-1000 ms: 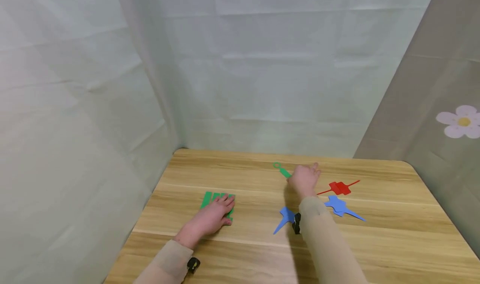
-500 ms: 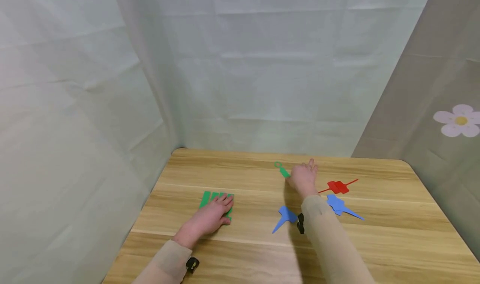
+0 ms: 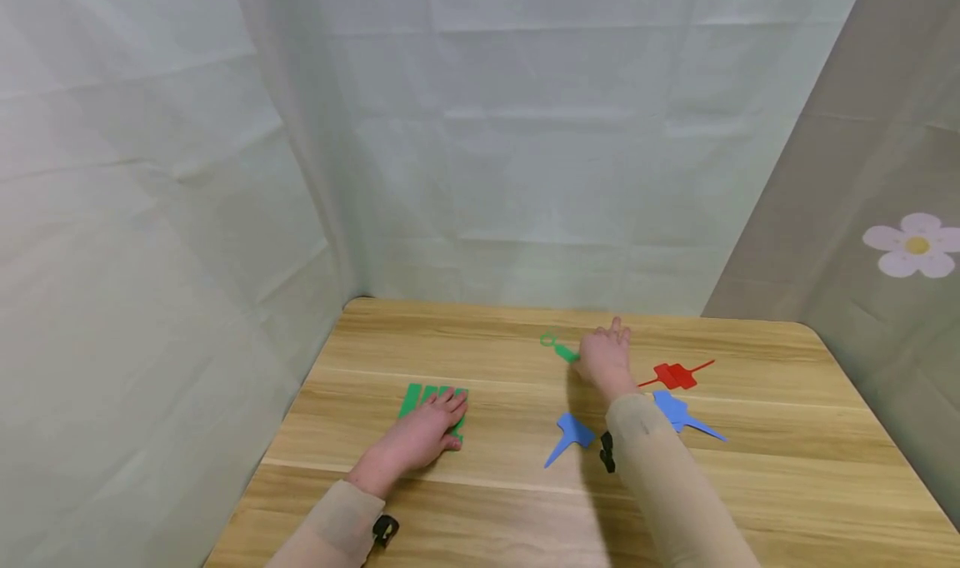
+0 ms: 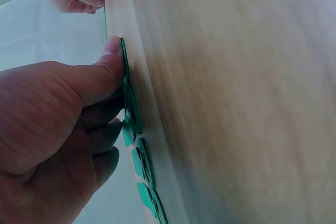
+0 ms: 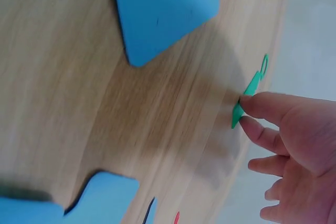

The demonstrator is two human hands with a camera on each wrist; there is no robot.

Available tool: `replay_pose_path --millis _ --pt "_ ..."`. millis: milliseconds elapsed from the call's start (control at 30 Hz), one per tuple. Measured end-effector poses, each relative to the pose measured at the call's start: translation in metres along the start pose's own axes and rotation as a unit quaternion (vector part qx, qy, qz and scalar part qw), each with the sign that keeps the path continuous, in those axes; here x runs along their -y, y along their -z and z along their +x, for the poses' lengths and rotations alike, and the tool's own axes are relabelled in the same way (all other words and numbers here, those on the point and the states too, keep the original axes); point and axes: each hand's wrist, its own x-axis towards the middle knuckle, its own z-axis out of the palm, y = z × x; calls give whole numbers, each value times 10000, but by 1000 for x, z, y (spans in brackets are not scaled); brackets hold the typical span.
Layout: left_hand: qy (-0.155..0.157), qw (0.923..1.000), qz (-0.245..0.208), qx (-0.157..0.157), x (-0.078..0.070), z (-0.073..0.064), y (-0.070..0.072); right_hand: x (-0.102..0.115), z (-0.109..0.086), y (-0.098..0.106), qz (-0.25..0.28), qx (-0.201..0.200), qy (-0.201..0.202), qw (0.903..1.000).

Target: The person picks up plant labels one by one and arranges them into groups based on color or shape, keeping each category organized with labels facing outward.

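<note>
Several flat green tags [image 3: 410,399] lie side by side at the left of the wooden table, and my left hand [image 3: 429,429] rests on them with its fingers spread. In the left wrist view the thumb [image 4: 111,59] touches the edge of the green row. Near the back of the table my right hand [image 3: 606,360] pinches a single green plant tag with a ring end [image 3: 565,353] between thumb and forefinger. The right wrist view shows this green tag [image 5: 251,88] low on the tabletop, its ring pointing away; the other fingers stay off it.
Right of my right hand lie overlapping red tags [image 3: 677,376] with thin stems. Overlapping blue T-shaped tags [image 3: 673,410] lie in front of them, partly behind my sleeve. Another blue T-shaped tag [image 3: 573,431] is left of my forearm. Pale cloth [image 3: 525,176] hangs behind the table.
The ring end of the green tag has swung left and toward me, so the tag lies flatter across the view. My right hand has shifted slightly left; my left hand stays put.
</note>
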Motion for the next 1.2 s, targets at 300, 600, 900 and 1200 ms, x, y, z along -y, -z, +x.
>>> replay_pose_path --millis 300,600,900,1200 --pt "-37 9999 -105 -41 0 -3 2 -8 -1 0 134 -126 110 9998" --pt "-86 9999 -75 -81 0 -3 3 -9 2 -2 43 -66 110 9999" --pt "-86 9999 -91 -53 0 -2 1 -14 3 -5 -11 221 112 9997" --pt "-55 10000 28 -60 1 0 -1 -19 2 -6 -46 185 405 9990"
